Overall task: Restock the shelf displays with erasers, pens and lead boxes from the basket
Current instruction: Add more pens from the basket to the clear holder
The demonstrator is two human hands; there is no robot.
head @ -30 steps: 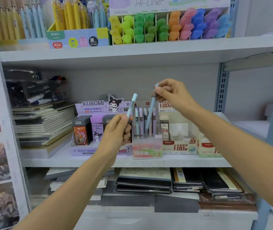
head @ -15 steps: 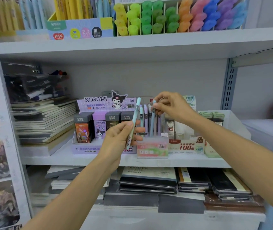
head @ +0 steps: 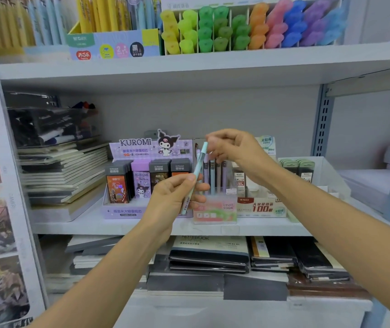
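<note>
Grey shelf [head: 118, 227] carries, left to right, Kuromi lead box display [head: 127, 210], pink pen stand [head: 215, 210] with upright pens [head: 212, 178], then 100-lead display [head: 260, 207]. Left hand [head: 172, 200] is in front of the Kuromi display, thumb and fingers clamped on the lower barrel of a mint pen [head: 198, 166], which tilts cap-up to the right, just before the stand. Right hand [head: 234, 147] is above the stand with fingers curled by the pen's cap; blurred, cannot tell if pinching.
</note>
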